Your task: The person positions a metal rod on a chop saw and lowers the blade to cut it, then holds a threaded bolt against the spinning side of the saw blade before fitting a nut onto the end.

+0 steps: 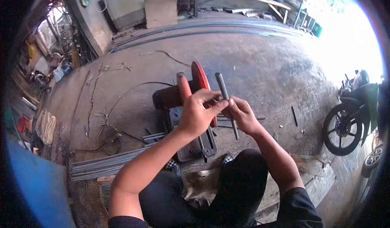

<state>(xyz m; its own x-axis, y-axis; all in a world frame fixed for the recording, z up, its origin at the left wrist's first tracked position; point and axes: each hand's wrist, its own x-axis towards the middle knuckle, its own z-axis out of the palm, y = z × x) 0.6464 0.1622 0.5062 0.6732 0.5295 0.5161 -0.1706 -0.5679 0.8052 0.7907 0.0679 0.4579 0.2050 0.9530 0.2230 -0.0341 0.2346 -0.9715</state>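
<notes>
A short grey metal rod stands tilted between my two hands, its upper end rising above my fingers and its thin lower end below them. My left hand is closed on its middle, thumb pressed against it. Close beside that thumb, my right hand also pinches the rod, its fingers partly hidden. Just behind my left hand is a cut-off saw with a red guard, an orange-red handle and a dark motor. Its grey base lies under my wrists.
Several grey metal bars lie left of the saw. A dark cable curves over the concrete floor. Long pipes stretch across the back. A motorcycle wheel stands at the right, a blue panel at the left.
</notes>
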